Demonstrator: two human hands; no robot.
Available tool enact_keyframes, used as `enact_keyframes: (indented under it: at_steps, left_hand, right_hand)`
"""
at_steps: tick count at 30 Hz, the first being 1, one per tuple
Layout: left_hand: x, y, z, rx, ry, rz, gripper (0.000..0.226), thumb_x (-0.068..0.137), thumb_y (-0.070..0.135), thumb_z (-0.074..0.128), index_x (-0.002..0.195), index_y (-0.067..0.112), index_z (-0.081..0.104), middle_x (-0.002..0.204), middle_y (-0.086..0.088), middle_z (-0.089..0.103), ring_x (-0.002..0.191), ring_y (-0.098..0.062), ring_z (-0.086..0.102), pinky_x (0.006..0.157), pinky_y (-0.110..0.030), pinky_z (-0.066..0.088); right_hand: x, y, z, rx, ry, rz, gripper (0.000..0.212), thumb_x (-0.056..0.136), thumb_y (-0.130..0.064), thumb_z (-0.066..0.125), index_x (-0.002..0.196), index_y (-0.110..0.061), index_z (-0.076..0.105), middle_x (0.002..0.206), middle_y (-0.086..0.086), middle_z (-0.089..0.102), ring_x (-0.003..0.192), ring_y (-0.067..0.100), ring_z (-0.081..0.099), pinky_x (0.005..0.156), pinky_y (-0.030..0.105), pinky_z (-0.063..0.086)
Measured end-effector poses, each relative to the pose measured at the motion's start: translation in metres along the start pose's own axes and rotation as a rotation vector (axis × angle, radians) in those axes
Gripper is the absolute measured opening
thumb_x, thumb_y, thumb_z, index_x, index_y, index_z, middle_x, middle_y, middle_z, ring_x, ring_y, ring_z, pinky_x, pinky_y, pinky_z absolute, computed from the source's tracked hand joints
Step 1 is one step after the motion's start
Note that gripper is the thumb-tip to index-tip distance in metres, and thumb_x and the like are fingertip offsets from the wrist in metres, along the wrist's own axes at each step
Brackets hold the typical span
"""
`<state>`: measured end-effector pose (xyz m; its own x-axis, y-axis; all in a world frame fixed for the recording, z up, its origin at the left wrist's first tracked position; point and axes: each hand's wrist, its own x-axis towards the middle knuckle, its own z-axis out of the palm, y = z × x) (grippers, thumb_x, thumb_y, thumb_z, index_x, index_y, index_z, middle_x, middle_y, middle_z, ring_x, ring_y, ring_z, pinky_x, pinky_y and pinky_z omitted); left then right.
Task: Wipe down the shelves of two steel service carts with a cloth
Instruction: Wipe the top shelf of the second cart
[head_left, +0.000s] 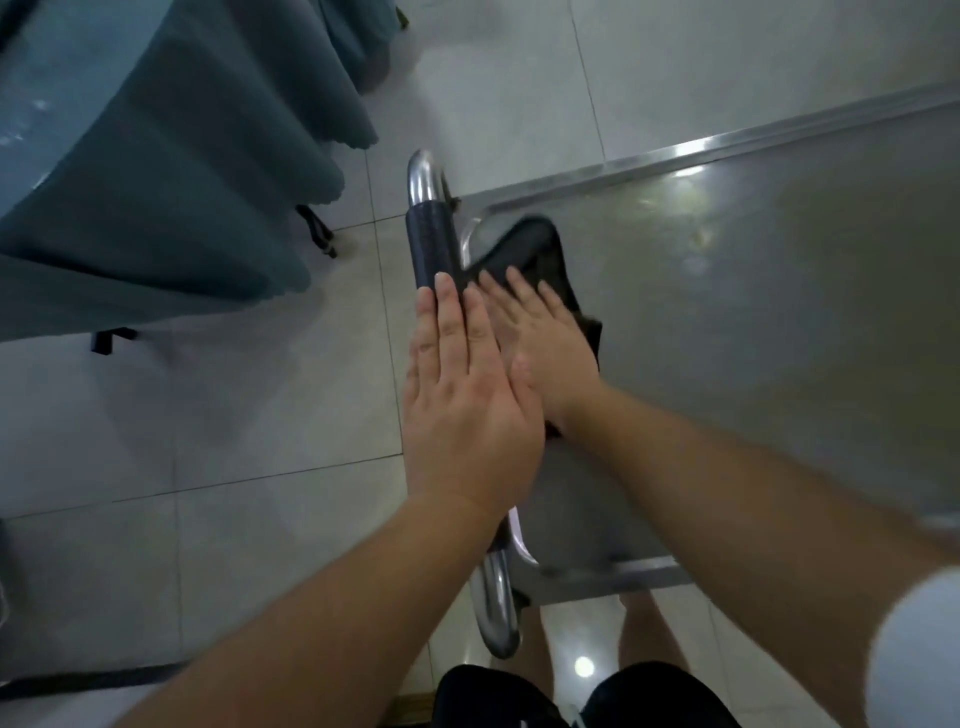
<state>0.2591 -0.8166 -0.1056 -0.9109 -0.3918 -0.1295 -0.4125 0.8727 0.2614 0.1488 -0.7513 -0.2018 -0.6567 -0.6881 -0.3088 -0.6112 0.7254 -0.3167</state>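
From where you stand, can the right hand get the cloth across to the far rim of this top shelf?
Probably yes. The right hand lies flat on the dark cloth at the handle end, and the steel shelf shows nothing standing before its far rim.

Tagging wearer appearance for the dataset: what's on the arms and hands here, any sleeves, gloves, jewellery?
Both forearms are bare. The left hand and right hand have no gloves, and no rings or watch show. A white short sleeve edge shows on the right upper arm, blurred. Left upper arm is out of frame.

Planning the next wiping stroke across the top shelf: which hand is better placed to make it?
The right hand: its fingers already lie flat on the dark cloth on the steel cart shelf. The left hand lies over the black-wrapped handle.
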Motion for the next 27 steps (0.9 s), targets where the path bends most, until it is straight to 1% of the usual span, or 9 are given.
enact_keyframes:
  at_steps: [4,7,10,14,16,19,23,25,27]
  left_hand:
    - [-0.002,0.001,-0.004,-0.001,-0.019,0.004,0.069,0.111,0.046,0.012,0.17,0.013,-0.002,0.177,-0.003,-0.019,0.161,-0.016,-0.023,0.132,-0.04,-0.002]
    - [-0.002,0.0,-0.005,0.006,-0.021,0.02,0.072,0.109,0.049,0.009,0.17,0.012,-0.002,0.177,-0.006,-0.018,0.161,-0.018,-0.022,0.133,-0.042,0.0]
    - [-0.006,0.0,-0.002,-0.005,-0.006,0.02,0.072,0.11,0.049,0.012,0.169,0.01,0.001,0.177,-0.007,-0.015,0.162,-0.018,-0.02,0.133,-0.044,0.004]
    - [-0.013,-0.002,0.004,0.013,0.037,0.022,0.072,0.11,0.048,0.016,0.169,0.008,0.007,0.178,-0.01,-0.007,0.164,-0.022,-0.012,0.133,-0.047,0.009]
    - [-0.013,-0.002,0.006,0.022,0.056,0.011,0.071,0.11,0.048,0.016,0.169,0.008,0.009,0.178,-0.01,-0.004,0.164,-0.022,-0.01,0.133,-0.047,0.011]
    - [-0.01,-0.001,0.008,0.03,0.075,-0.004,0.07,0.11,0.046,0.019,0.169,0.008,0.011,0.178,-0.01,-0.001,0.164,-0.021,-0.007,0.132,-0.043,0.008]
    - [-0.009,0.0,0.008,0.058,0.081,-0.012,0.069,0.111,0.043,0.023,0.168,0.004,0.013,0.178,-0.013,0.003,0.164,-0.022,-0.004,0.133,-0.043,0.009]
    - [-0.008,0.001,0.005,0.055,0.052,-0.029,0.071,0.111,0.045,0.022,0.169,0.006,0.008,0.178,-0.011,-0.002,0.164,-0.019,-0.008,0.134,-0.041,0.005]
    - [-0.008,0.002,0.002,0.046,0.03,-0.047,0.072,0.111,0.048,0.02,0.169,0.008,0.004,0.178,-0.008,-0.005,0.163,-0.017,-0.011,0.133,-0.04,0.002]
  right_hand:
    - [-0.122,-0.006,0.053,0.081,0.055,-0.034,0.068,0.108,-0.05,0.029,0.168,-0.035,-0.002,0.176,-0.009,0.01,0.163,0.019,0.004,0.128,0.051,0.019]
    - [-0.206,0.011,0.085,-0.018,0.025,-0.107,0.063,0.11,-0.051,0.033,0.168,-0.035,0.016,0.175,-0.015,0.012,0.163,0.017,0.007,0.124,0.048,0.02]
    - [-0.229,0.033,0.088,-0.084,-0.009,-0.189,0.06,0.108,-0.052,0.037,0.166,-0.036,0.027,0.174,-0.017,0.014,0.162,0.018,0.012,0.125,0.049,0.02]
    - [-0.163,0.05,0.061,-0.092,0.084,-0.203,0.057,0.101,-0.049,0.05,0.155,-0.03,0.047,0.172,-0.01,0.026,0.161,0.021,0.016,0.125,0.058,0.022]
    - [-0.11,0.06,0.039,-0.086,0.139,-0.168,0.06,0.099,-0.048,0.051,0.155,-0.026,0.049,0.171,-0.006,0.03,0.161,0.023,0.02,0.126,0.057,0.022]
    - [-0.021,0.078,0.0,-0.076,0.151,-0.06,0.071,0.1,-0.05,0.046,0.164,-0.022,0.034,0.173,-0.002,0.027,0.16,0.026,0.02,0.129,0.052,0.015]
    - [0.076,0.108,-0.041,-0.026,0.134,0.095,0.075,0.103,-0.054,0.036,0.168,-0.021,0.019,0.176,-0.002,0.013,0.162,0.026,0.009,0.13,0.049,0.005]
    - [0.093,0.118,-0.047,-0.001,0.104,0.119,0.077,0.102,-0.057,0.027,0.169,-0.021,0.014,0.177,-0.002,0.008,0.163,0.026,0.005,0.13,0.048,0.0]
    - [0.084,0.116,-0.043,0.009,0.113,0.109,0.078,0.102,-0.057,0.025,0.169,-0.02,0.014,0.177,-0.001,0.007,0.163,0.026,0.004,0.13,0.047,0.001]
